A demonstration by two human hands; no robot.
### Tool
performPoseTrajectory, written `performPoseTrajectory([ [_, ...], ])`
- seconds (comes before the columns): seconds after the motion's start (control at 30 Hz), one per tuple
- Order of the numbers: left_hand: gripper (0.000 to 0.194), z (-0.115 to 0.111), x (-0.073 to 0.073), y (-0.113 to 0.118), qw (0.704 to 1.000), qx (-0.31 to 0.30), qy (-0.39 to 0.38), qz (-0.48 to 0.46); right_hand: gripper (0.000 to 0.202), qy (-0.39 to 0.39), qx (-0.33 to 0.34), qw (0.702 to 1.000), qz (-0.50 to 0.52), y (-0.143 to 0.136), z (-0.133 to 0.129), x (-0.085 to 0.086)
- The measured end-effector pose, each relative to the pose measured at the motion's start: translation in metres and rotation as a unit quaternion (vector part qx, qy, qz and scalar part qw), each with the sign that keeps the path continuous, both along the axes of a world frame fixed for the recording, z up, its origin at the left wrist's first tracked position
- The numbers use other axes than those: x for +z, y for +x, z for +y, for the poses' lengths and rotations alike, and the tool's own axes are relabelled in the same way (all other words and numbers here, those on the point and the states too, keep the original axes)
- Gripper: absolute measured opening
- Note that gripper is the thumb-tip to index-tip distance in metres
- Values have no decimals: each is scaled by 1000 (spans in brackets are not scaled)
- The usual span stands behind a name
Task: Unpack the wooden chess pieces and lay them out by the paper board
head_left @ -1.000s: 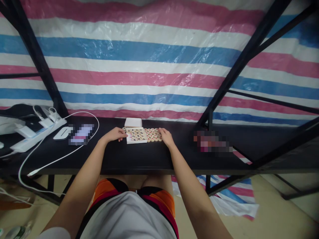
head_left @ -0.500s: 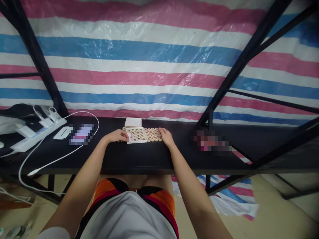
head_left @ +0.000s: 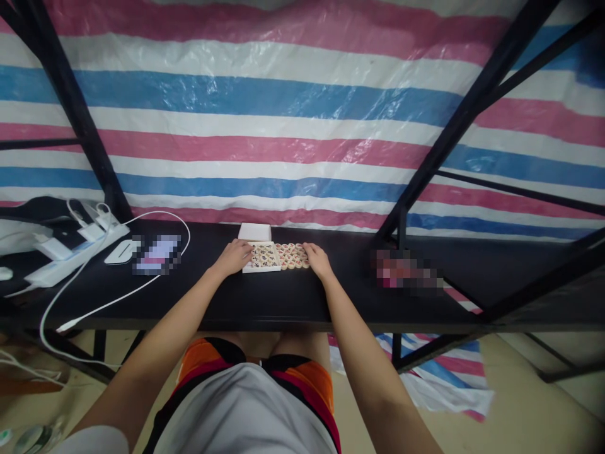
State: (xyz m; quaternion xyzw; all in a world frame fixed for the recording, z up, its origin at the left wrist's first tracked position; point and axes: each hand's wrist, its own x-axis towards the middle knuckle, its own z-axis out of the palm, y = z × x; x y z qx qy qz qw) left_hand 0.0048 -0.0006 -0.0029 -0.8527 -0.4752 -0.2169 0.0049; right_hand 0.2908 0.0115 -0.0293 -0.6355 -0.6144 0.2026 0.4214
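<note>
A shallow white box [head_left: 267, 270] on the black desk holds rows of round Chinese chess pieces [head_left: 266, 257] with dark characters. My left hand [head_left: 235, 256] lies over the box's left side, its fingers stretched onto the pieces there and hiding some. Against the box's right side sit loose Chinese chess pieces [head_left: 293, 256] with red characters, packed in rows. At their right end rests my right hand [head_left: 316, 258], fingers extended and touching the outermost pieces. Behind the box is a white lid [head_left: 255, 232].
To the left lie a phone [head_left: 158, 254], a white flat device [head_left: 121, 252], a power strip [head_left: 70, 255] with chargers and a looping white cable [head_left: 113, 304]. A blurred reddish object [head_left: 399, 270] is at the right. Black metal posts [head_left: 425, 170] frame the desk before a striped sheet [head_left: 265, 148].
My left hand has moved right and forward, from the box's left edge onto the pieces inside, its fingers straighter. My right hand stays at the loose pieces.
</note>
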Motion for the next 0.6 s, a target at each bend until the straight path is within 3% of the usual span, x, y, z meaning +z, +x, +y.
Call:
performPoseTrajectory([
  [0.23, 33, -4, 5, 4, 997, 19, -34, 64, 42, 2, 4, 1000, -4, 1, 1, -1],
  [0.6, 32, -7, 6, 2, 994, 83, 9, 68, 42, -4, 10, 1000, 4, 0, 0, 0],
])
